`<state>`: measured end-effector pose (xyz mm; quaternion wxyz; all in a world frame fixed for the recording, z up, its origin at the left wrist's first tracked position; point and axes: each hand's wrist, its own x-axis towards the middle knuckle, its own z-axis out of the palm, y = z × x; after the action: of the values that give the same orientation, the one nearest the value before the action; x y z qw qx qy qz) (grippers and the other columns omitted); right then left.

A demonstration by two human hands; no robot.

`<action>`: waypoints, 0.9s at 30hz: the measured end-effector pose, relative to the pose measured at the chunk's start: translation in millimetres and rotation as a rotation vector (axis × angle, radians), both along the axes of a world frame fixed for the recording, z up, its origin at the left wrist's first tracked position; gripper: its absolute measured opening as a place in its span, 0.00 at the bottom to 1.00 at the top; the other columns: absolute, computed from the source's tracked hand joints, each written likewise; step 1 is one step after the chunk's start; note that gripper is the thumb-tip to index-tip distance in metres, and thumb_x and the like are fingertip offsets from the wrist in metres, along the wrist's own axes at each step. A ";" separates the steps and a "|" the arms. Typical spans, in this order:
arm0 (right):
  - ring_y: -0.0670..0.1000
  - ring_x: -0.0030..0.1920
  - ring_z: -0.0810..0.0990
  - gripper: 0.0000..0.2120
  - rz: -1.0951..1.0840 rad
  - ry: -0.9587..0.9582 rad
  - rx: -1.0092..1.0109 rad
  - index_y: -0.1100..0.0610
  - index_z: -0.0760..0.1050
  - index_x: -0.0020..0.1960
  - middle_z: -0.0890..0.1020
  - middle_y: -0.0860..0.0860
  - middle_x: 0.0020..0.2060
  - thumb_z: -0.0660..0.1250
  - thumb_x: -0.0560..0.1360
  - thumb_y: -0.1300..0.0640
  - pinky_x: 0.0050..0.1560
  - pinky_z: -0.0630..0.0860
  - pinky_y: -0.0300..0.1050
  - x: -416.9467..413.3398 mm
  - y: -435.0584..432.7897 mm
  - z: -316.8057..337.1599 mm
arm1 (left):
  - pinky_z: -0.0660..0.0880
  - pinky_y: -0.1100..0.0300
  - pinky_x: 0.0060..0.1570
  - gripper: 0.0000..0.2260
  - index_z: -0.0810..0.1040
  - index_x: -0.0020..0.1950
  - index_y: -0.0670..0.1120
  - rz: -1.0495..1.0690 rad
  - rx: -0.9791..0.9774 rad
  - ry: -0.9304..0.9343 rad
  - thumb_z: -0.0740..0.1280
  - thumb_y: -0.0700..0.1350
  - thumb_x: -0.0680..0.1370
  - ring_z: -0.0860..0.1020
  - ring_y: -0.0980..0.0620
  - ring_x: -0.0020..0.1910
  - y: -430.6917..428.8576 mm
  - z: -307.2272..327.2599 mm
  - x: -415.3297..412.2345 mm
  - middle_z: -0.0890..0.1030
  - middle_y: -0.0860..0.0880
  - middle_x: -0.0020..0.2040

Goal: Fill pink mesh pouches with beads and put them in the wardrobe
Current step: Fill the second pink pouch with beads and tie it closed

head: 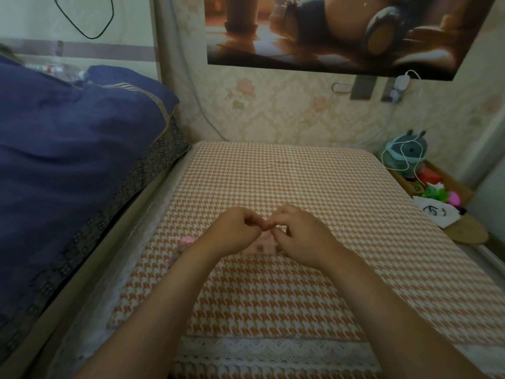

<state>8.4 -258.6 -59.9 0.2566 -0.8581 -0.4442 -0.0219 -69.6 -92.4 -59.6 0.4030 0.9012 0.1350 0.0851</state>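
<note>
Both hands meet over the middle of the orange-and-white houndstooth tabletop [287, 176]. My left hand [232, 231] and my right hand [300, 236] pinch the top of a pink mesh pouch [263, 243], which hangs between them and is mostly hidden by the fingers. Small dark spots show through its mesh. More pink mesh [185, 243] lies on the cloth just left of my left wrist, partly hidden by it. No loose beads are visible.
A bed with a dark blue quilt [68, 160] runs along the left. A low shelf at the right holds a grey plush toy [407, 154], a white cable and small colourful items [437, 192]. White lace [273, 348] edges the near side.
</note>
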 end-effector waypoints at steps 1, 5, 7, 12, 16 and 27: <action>0.36 0.41 0.72 0.10 0.001 -0.009 -0.034 0.42 0.81 0.55 0.76 0.39 0.53 0.63 0.78 0.50 0.47 0.76 0.43 0.9 -1.4 -0.1 | 0.81 0.55 0.46 0.08 0.84 0.48 0.54 0.014 0.010 0.003 0.66 0.44 0.75 0.82 0.54 0.43 0.7 0.1 0.6 0.84 0.55 0.44; 0.34 0.39 0.74 0.07 0.001 0.042 -0.053 0.42 0.81 0.50 0.79 0.38 0.48 0.66 0.76 0.52 0.47 0.77 0.43 3.5 -2.7 -1.7 | 0.76 0.62 0.40 0.06 0.84 0.46 0.53 0.038 0.059 0.000 0.67 0.45 0.76 0.80 0.58 0.42 -0.9 -1.0 1.7 0.83 0.54 0.44; 0.36 0.38 0.77 0.09 -0.013 0.146 0.042 0.43 0.81 0.52 0.81 0.38 0.48 0.66 0.77 0.54 0.45 0.79 0.42 7.4 -2.1 -2.5 | 0.74 0.63 0.36 0.05 0.84 0.45 0.53 0.049 0.076 -0.004 0.68 0.46 0.76 0.79 0.58 0.39 -2.4 -0.6 1.9 0.83 0.55 0.43; 0.42 0.48 0.82 0.10 -0.172 0.186 0.036 0.44 0.81 0.56 0.83 0.42 0.52 0.65 0.78 0.55 0.51 0.79 0.45 27.4 -8.6 -13.3 | 0.77 0.61 0.34 0.06 0.82 0.41 0.55 0.089 0.107 0.021 0.68 0.45 0.75 0.81 0.55 0.37 1.7 0.3 1.7 0.82 0.54 0.41; 0.45 0.51 0.80 0.09 -0.166 0.138 -0.219 0.45 0.82 0.55 0.84 0.42 0.52 0.68 0.76 0.49 0.53 0.78 0.45 28.7 -5.2 -25.2 | 0.76 0.63 0.34 0.06 0.83 0.41 0.54 0.097 0.122 0.020 0.69 0.45 0.75 0.81 0.56 0.38 4.3 -0.5 0.2 0.83 0.54 0.42; 0.46 0.52 0.82 0.10 -0.219 0.125 -0.167 0.46 0.83 0.55 0.85 0.43 0.51 0.70 0.75 0.48 0.54 0.78 0.45 30.8 8.1 -28.8 | 0.82 0.56 0.43 0.07 0.83 0.49 0.55 0.032 0.115 0.042 0.68 0.45 0.75 0.82 0.56 0.41 8.8 -0.1 -0.5 0.81 0.58 0.48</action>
<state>39.2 -250.6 -88.7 0.2078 -0.9194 -0.3315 0.0408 -70.1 -83.6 -59.7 0.3463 0.9221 0.1528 0.0804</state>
